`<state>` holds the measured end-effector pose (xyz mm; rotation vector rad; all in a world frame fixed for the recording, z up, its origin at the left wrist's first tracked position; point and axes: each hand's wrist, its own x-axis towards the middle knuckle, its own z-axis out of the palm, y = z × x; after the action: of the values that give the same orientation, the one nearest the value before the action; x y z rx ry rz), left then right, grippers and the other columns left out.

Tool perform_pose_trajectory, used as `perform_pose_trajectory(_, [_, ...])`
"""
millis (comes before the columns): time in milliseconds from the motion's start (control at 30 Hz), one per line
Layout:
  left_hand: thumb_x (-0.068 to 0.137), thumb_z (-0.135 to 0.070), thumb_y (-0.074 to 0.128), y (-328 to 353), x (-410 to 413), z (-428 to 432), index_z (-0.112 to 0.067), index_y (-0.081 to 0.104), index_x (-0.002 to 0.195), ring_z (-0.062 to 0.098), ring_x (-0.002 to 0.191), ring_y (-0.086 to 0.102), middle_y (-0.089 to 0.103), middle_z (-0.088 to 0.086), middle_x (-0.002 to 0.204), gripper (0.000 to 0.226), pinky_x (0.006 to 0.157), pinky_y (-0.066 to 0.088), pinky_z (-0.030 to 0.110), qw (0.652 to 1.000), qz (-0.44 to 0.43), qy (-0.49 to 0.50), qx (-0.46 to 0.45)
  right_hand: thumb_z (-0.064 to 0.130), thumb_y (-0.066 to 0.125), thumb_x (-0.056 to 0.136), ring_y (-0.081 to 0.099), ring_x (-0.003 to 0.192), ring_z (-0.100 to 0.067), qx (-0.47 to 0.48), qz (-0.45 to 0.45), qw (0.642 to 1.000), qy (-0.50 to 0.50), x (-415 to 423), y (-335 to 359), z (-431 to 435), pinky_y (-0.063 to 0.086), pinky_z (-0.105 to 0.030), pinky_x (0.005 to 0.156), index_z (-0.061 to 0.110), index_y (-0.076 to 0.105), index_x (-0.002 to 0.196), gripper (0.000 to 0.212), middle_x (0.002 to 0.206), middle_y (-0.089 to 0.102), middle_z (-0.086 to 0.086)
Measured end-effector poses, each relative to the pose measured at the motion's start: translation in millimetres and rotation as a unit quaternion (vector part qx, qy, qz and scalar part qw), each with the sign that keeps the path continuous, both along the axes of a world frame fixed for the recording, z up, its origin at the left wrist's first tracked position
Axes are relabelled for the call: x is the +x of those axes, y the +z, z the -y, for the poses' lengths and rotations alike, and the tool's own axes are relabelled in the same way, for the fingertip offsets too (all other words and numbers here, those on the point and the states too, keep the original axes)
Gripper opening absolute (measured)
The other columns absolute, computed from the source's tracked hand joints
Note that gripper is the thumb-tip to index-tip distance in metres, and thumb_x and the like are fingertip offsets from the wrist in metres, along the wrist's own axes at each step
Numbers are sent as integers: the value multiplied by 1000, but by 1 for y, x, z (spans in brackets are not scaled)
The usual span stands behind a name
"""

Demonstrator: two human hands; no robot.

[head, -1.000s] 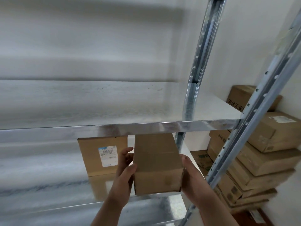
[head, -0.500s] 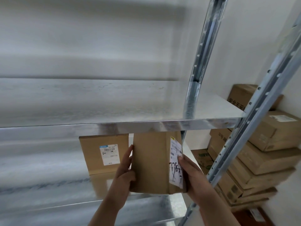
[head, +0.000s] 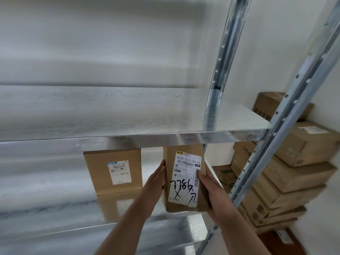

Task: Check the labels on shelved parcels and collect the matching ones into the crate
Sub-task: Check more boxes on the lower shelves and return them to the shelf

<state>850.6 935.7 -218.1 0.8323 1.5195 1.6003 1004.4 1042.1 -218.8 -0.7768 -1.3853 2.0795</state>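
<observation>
A tall brown cardboard parcel (head: 184, 205) stands upright on the lower metal shelf (head: 46, 214), its white shipping label (head: 186, 173) with black handwriting turned toward me. My left hand (head: 156, 183) lies flat against the parcel's left side, fingers straight. My right hand (head: 211, 190) grips its right side, thumb over the label's edge. A second brown parcel (head: 99, 173) with a small white label (head: 119, 173) stands further back on the same shelf, to the left. No crate is in view.
The upper metal shelf (head: 128, 137) juts out just above the parcels. Perforated steel uprights (head: 272, 135) run diagonally on the right. Behind them a stack of several flat cardboard boxes (head: 294, 173) leans by the white wall.
The tall parcel has been turned in my hands: its plain side faced me first, then the label came round from the right and now faces me fully.
</observation>
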Motion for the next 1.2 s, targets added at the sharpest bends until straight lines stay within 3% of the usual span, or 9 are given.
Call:
perform_pose_trajectory(100, [113,-37,26,2,-1,-8,-33,58,135,5,102,73,75,5,116,40,76,60,24,1000,-16,-4,-25,25,55,106,74,114,-33,33,17,999,2,2,1,-7,57,-63,99,44,54,146,44,128,76,-4])
perform_pose_trajectory(233, [109,-25,34,3,-9,-23,-37,66,123,18,109,71,75,5,113,37,101,56,54,997,-22,1,-70,6,55,105,76,111,-22,123,56,990,32,3,6,-29,63,-43,91,43,49,147,56,123,77,4])
perform_pose_trajectory(333, [106,-14,33,6,-13,-39,-33,63,126,24,109,71,70,15,116,41,95,59,47,997,-43,-4,-68,-1,57,102,74,115,-27,166,100,979,64,-3,10,-52,62,-41,92,29,54,142,50,121,78,-1])
perform_pose_trajectory(467, [100,-3,31,-6,-20,-66,-35,64,118,9,87,72,73,7,102,49,76,60,30,997,-42,37,-62,-2,67,88,73,115,-30,200,162,961,105,-14,6,-80,59,-54,100,20,54,127,47,116,78,-6])
perform_pose_trajectory(667, [97,-2,41,-36,-32,-94,-34,57,136,21,109,71,73,-18,115,53,95,60,48,993,-25,71,-93,-14,63,92,62,120,-22,245,247,931,111,-31,-10,-106,58,-44,99,33,49,114,54,112,70,6])
perform_pose_trajectory(833, [90,-14,48,-56,-34,-112,-30,48,143,21,115,68,62,-13,138,55,100,57,53,991,-36,82,-95,-17,60,93,55,120,-20,275,288,912,98,-44,-37,-124,55,-47,103,27,43,131,61,108,63,15])
perform_pose_trajectory(967, [91,11,41,-77,-42,-127,-25,41,150,22,126,62,55,-3,150,69,106,52,54,990,-64,88,-88,-13,62,93,58,121,-22,294,302,905,61,-53,-61,-139,56,-43,99,21,41,148,68,131,66,-1])
perform_pose_trajectory(1133, [87,-24,57,-89,-40,-139,-25,37,155,17,128,60,55,-6,149,70,108,52,42,987,-109,90,-79,-11,58,94,64,119,-28,298,301,906,27,-61,-91,-149,55,-27,80,17,42,149,63,130,69,-6])
perform_pose_trajectory(1200, [92,-23,59,-91,-40,-143,-25,36,156,16,128,59,53,-8,150,68,107,53,42,987,-113,88,-77,-10,58,95,65,115,-28,304,301,904,18,-64,-99,-152,49,-18,71,15,43,148,61,128,69,-7])
